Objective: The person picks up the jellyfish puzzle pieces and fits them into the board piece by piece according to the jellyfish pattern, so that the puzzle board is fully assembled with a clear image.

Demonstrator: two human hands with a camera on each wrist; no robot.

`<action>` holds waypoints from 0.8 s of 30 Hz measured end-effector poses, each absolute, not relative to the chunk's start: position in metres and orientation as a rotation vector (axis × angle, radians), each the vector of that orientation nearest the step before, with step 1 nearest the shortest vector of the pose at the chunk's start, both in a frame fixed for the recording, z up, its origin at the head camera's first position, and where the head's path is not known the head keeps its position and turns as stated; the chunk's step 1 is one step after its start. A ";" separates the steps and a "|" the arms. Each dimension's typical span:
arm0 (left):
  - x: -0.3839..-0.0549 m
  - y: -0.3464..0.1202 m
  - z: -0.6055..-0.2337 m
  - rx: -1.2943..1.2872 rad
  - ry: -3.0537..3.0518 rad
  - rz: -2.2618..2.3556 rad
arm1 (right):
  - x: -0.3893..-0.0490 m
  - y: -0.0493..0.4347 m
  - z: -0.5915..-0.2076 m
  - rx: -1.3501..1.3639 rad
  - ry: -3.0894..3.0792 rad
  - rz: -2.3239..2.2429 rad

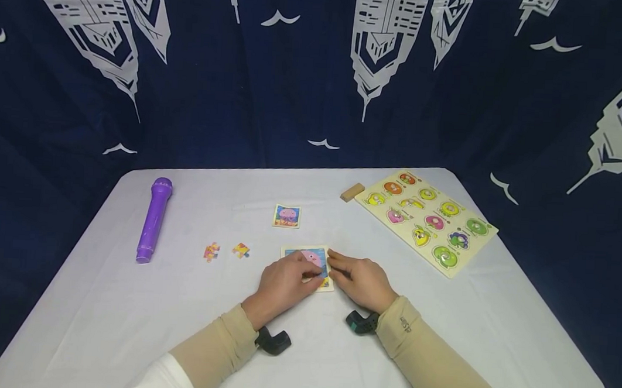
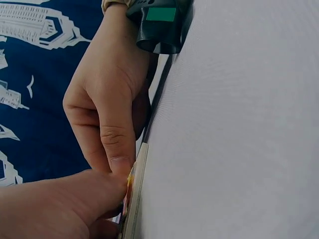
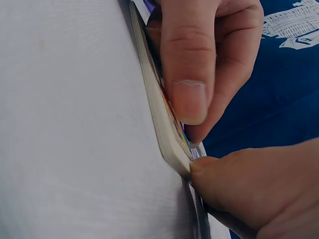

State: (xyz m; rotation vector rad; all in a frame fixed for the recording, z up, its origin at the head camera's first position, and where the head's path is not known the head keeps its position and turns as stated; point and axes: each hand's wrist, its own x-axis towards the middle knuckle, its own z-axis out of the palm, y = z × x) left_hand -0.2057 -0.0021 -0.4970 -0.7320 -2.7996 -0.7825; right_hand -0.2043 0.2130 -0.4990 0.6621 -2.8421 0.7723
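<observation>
A small picture puzzle in a cream frame (image 1: 288, 251) lies flat on the white table, showing a pink figure on blue. My left hand (image 1: 287, 279) reaches over it from the left, thumb and finger bent down close together at the picture; whether a piece is between them I cannot tell. At the frame's right edge my right hand (image 1: 361, 280) holds the board between thumb and fingers. In the right wrist view, the right thumb (image 3: 219, 184) touches the board's corner, and the left thumb (image 3: 189, 99) hangs over the coloured surface. Part of the picture is hidden under the left hand.
Two loose jigsaw pieces, one pink and yellow (image 1: 211, 251) and one yellow (image 1: 242, 250), lie to the left. Behind the puzzle is a small picture card (image 1: 287, 216). A purple microphone-like stick (image 1: 154, 221), a wooden block (image 1: 353, 192) and a fruit puzzle board (image 1: 393, 227) lie farther out.
</observation>
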 end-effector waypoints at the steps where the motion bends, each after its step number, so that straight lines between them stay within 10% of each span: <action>1: -0.205 -0.002 -0.497 -0.740 -2.791 -0.753 | -0.204 0.213 -0.499 0.661 -2.839 0.772; 24: -0.197 0.002 -0.495 -0.846 -2.781 -0.325 | -0.204 0.213 -0.500 0.660 -2.829 0.767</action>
